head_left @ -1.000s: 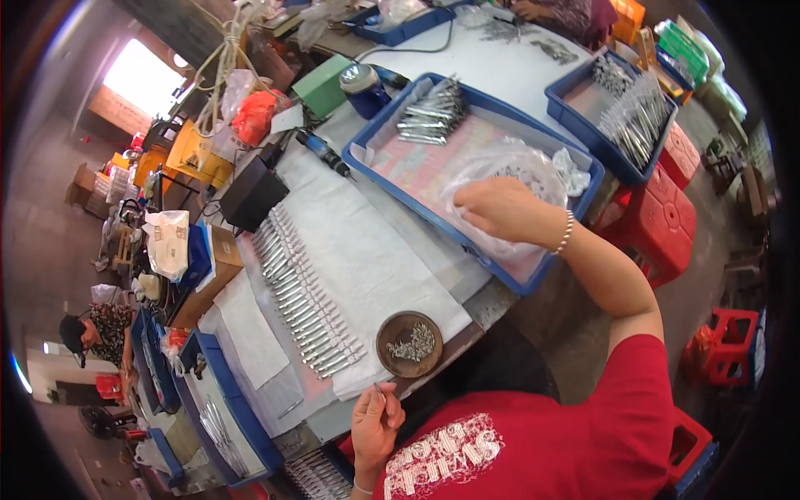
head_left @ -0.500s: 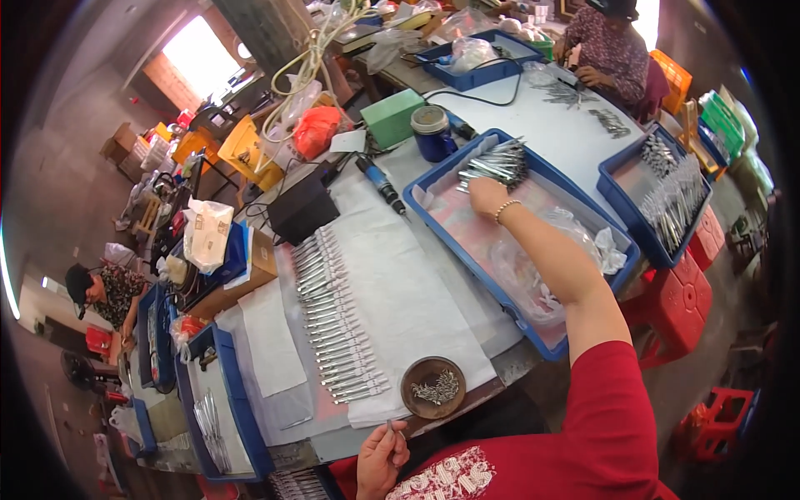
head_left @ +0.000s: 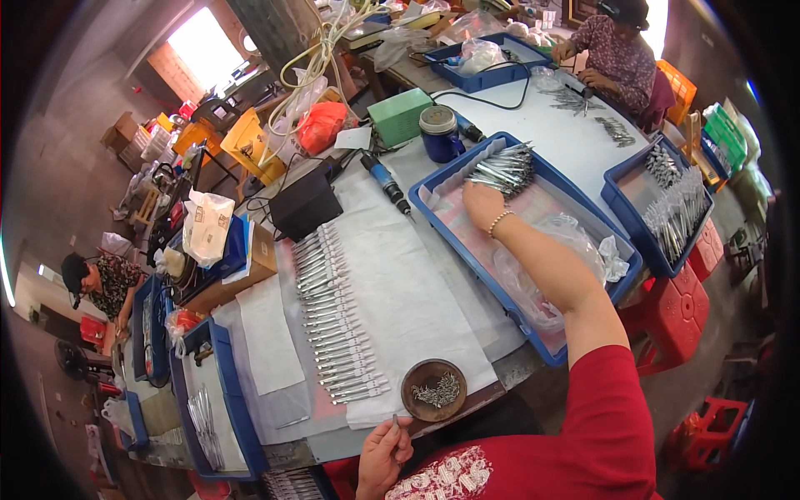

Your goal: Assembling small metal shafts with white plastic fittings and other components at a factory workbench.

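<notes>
My left hand [head_left: 384,454] is closed in a pinch at the table's near edge, a small grey metal piece [head_left: 396,419] poking up from the fingertips. My right arm reaches over a long blue tray [head_left: 533,344]. Inside it, my right hand [head_left: 486,207] is curled against the near side of a heap of slim silver metal parts [head_left: 503,169]; its fingertips are hidden. Beside my left hand sits a round brown bowl [head_left: 415,374] of tiny metal pieces. Left of the bowl, a row of slim silver metal tools [head_left: 332,312] lies side by side on white cloth.
A blue and black powered screwdriver [head_left: 385,185], a black box [head_left: 304,206], a green box [head_left: 400,115] and a blue jar [head_left: 440,137] stand farther back. More blue trays [head_left: 615,193] [head_left: 237,400] flank the table. Co-workers [head_left: 615,58] [head_left: 107,283] sit at far right and left.
My right hand has drawn back slightly toward me along the heap. My left hand keeps its pinch. The far-right co-worker has shifted their hands. The whole view has tilted a little.
</notes>
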Tool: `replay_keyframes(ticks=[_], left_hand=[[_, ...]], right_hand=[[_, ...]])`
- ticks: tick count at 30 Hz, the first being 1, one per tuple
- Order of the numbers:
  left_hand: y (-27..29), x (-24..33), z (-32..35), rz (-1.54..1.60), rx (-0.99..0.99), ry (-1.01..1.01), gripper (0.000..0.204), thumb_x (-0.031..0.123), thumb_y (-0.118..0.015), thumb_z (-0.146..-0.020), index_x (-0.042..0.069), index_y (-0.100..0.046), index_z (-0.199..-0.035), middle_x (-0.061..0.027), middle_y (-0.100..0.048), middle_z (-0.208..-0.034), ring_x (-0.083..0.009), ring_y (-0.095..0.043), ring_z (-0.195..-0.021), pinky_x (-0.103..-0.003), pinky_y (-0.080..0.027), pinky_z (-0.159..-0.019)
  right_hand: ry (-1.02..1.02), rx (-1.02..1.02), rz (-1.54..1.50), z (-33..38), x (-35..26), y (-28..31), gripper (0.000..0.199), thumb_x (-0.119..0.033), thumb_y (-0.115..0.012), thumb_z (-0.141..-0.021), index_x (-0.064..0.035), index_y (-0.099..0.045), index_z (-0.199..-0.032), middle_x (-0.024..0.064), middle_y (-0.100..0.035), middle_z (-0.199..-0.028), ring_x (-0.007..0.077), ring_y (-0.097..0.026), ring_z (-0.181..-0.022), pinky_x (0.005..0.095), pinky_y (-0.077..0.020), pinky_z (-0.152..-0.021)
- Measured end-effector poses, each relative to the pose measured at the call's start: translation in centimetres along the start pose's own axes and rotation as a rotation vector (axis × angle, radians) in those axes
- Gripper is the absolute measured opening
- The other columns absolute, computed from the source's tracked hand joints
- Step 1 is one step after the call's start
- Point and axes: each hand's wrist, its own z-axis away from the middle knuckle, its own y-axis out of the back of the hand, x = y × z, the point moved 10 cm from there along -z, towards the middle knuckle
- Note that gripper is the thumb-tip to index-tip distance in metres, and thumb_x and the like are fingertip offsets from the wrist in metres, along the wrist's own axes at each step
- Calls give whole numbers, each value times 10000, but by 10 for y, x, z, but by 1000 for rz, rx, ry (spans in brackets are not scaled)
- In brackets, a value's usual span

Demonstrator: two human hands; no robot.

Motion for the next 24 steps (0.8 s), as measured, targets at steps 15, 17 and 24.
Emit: replay_keyframes(ticks=[15,17,24], left_hand=[[6,4,0,78,-42,6,229,119,-469,-936,-25,-539,-1099,-28,-467,-686,-95,-372,-518,-224,-314,-494],[6,2,0,89,-50,11,230,122,-469,-937,-27,-539,-1098,-28,-467,-686,-95,-373,-517,-223,-315,-493],[17,0,14,77,-25,-6,238,139,-469,-935,-1,-544,-1112,-21,-443,-664,-82,-359,-494,-227,-304,-464]], right_hand=[[-61,-72,-74,-16,1,0,213,-111,-469,-828,23,-619,-897,231,-633,-922,355,-647,-824,421,-532,-685],[-58,-71,-53,-17,5,-12,207,-107,-468,-826,16,-613,-908,242,-632,-894,347,-648,-822,424,-531,-685],[73,-41,-126,-3,7,10,133,-49,-504,-753,15,-587,-834,222,-627,-849,377,-623,-804,435,-508,-705]])
